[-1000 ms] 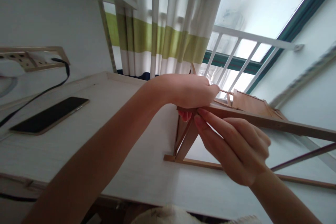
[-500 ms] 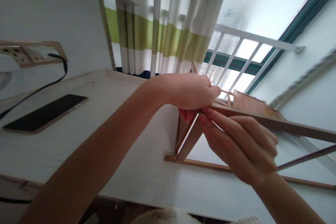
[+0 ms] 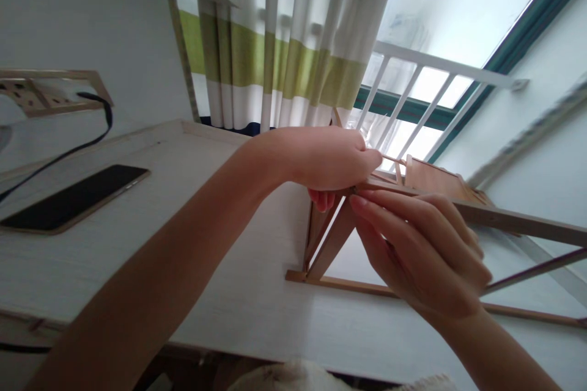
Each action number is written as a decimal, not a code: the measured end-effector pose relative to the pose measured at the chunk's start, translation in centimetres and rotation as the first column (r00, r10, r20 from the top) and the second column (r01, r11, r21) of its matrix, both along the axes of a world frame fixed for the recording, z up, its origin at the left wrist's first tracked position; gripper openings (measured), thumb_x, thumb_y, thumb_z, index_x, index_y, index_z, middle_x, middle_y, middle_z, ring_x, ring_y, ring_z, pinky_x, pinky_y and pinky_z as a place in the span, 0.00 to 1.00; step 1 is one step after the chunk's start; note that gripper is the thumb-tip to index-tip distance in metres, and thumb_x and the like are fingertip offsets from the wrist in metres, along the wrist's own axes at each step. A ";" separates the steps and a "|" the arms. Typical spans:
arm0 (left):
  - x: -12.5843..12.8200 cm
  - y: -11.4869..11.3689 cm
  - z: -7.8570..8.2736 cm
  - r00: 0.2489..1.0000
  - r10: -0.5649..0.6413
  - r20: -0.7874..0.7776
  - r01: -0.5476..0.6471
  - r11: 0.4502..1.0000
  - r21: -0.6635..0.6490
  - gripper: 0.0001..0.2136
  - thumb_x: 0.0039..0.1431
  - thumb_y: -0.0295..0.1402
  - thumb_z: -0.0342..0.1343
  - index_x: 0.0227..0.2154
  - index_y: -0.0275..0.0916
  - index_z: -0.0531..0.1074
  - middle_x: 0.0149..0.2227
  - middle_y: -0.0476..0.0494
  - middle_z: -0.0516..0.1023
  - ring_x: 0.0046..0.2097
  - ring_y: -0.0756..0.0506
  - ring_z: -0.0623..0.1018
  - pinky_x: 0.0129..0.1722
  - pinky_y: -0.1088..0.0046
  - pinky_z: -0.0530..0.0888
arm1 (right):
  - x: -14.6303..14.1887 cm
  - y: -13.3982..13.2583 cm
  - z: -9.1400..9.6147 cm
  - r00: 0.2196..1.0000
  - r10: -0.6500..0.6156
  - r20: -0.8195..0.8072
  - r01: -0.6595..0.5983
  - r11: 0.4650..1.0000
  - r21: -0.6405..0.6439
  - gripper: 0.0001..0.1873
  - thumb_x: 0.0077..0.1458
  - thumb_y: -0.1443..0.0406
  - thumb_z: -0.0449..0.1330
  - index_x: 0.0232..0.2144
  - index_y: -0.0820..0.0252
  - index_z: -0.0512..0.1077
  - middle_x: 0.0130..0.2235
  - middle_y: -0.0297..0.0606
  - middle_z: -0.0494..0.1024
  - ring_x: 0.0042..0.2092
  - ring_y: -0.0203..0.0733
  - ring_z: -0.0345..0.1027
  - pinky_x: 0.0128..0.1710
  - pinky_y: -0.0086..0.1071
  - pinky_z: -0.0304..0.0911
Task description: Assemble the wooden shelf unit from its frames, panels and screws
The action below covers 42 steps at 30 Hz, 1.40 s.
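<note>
A brown wooden frame [image 3: 509, 217] made of slats and bars stands on the white desk, right of centre. My left hand [image 3: 328, 159] is closed around its upper corner, the curled fingers showing beneath. Just below that grip, my right hand [image 3: 422, 250] has its thumb and fingertips pinched together at the underside of the top bar. A tiny dark piece [image 3: 353, 190] shows at those fingertips, too small to name. My left hand covers the corner of the frame.
A dark-screened phone [image 3: 76, 198] lies on the desk [image 3: 220, 311] at the left. Above it a black cable [image 3: 59, 149] runs from a wall socket [image 3: 41, 98]. Behind are a striped curtain [image 3: 293, 61] and a white window railing [image 3: 440, 61].
The right hand's fingertips have shifted slightly and loosened from the bar, so the tiny dark piece shows more. My left hand keeps its grip. The whole view has moved a little.
</note>
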State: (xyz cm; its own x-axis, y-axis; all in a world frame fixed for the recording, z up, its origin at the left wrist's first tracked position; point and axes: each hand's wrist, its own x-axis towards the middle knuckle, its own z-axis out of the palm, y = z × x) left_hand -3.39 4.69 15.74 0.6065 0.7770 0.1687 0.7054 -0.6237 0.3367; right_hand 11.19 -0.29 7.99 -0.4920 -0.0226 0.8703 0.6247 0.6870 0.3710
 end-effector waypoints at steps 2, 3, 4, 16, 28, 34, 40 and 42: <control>0.0 0.0 0.0 0.998 -0.052 -0.031 0.051 0.998 -0.027 0.14 0.54 0.36 0.41 0.24 0.36 0.70 0.21 0.47 0.69 0.25 0.49 0.69 0.27 0.76 0.62 | -0.2 -0.1 0.1 1.000 0.010 -0.013 -0.010 1.000 -0.016 0.11 0.45 0.75 0.62 0.35 0.67 0.73 0.36 0.45 0.75 0.34 0.43 0.69 0.31 0.36 0.69; 0.0 0.0 0.0 0.996 -0.075 -0.046 0.073 0.997 -0.037 0.14 0.54 0.36 0.41 0.24 0.36 0.70 0.21 0.46 0.69 0.25 0.49 0.69 0.26 0.76 0.62 | -0.3 -0.1 0.2 1.000 0.009 -0.017 -0.010 1.000 -0.024 0.11 0.45 0.75 0.63 0.35 0.68 0.73 0.36 0.45 0.75 0.34 0.43 0.69 0.31 0.36 0.69; 0.0 0.1 0.0 0.995 -0.081 -0.050 0.079 0.996 -0.039 0.14 0.54 0.35 0.41 0.24 0.36 0.69 0.21 0.46 0.69 0.26 0.49 0.69 0.27 0.76 0.63 | -0.4 -0.2 0.3 1.000 0.008 -0.019 -0.008 1.000 -0.029 0.10 0.45 0.75 0.63 0.34 0.68 0.74 0.36 0.46 0.75 0.34 0.43 0.69 0.31 0.36 0.69; 0.0 0.2 -0.3 0.999 -0.030 0.035 0.039 0.958 -0.286 0.19 0.53 0.41 0.38 0.20 0.36 0.69 0.16 0.49 0.65 0.22 0.51 0.68 0.24 0.79 0.64 | -0.2 0.3 -1.0 0.982 -0.163 -0.098 0.168 0.985 0.047 0.13 0.45 0.75 0.63 0.36 0.62 0.73 0.34 0.39 0.72 0.31 0.37 0.66 0.26 0.28 0.62; -0.3 0.5 -1.0 0.995 0.026 0.092 0.003 0.953 -0.303 0.20 0.52 0.46 0.38 0.23 0.38 0.69 0.16 0.48 0.66 0.22 0.49 0.70 0.23 0.77 0.65 | -0.6 -2.0 -1.0 0.999 0.053 0.011 -0.051 0.992 -0.115 0.09 0.46 0.77 0.49 0.30 0.71 0.67 0.30 0.46 0.68 0.31 0.42 0.63 0.23 0.35 0.60; -0.3 0.7 -0.9 0.998 0.005 0.064 0.015 0.949 -0.314 0.19 0.51 0.44 0.38 0.22 0.38 0.68 0.16 0.48 0.67 0.22 0.49 0.70 0.23 0.77 0.66 | 0.2 -2.4 -0.9 0.998 0.019 0.061 -0.004 0.972 -0.237 0.08 0.51 0.76 0.53 0.36 0.70 0.68 0.35 0.47 0.69 0.38 0.44 0.64 0.32 0.36 0.65; -0.4 0.8 -1.1 0.997 -0.007 0.073 0.031 0.942 -0.334 0.19 0.51 0.45 0.38 0.24 0.38 0.69 0.17 0.47 0.69 0.23 0.48 0.71 0.24 0.77 0.66 | 0.4 -2.2 -0.2 0.995 -0.096 0.003 0.095 0.987 -0.130 0.11 0.52 0.75 0.50 0.39 0.68 0.67 0.34 0.44 0.70 0.33 0.40 0.65 0.29 0.32 0.63; -0.5 0.8 -1.2 0.996 -0.008 0.087 0.036 0.943 -0.331 0.19 0.52 0.45 0.38 0.25 0.37 0.70 0.18 0.46 0.70 0.23 0.48 0.71 0.23 0.77 0.66 | 0.2 -1.9 0.5 0.983 -0.176 -0.042 0.170 0.978 -0.122 0.12 0.53 0.73 0.49 0.40 0.66 0.66 0.32 0.40 0.69 0.31 0.37 0.64 0.28 0.31 0.62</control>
State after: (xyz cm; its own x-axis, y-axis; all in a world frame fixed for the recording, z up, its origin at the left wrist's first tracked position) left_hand -3.88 5.52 14.57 0.6187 0.7843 -0.0458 0.6537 -0.4816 0.5837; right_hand 11.43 -2.18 8.46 -0.4328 0.1631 0.8866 0.7545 0.6037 0.2573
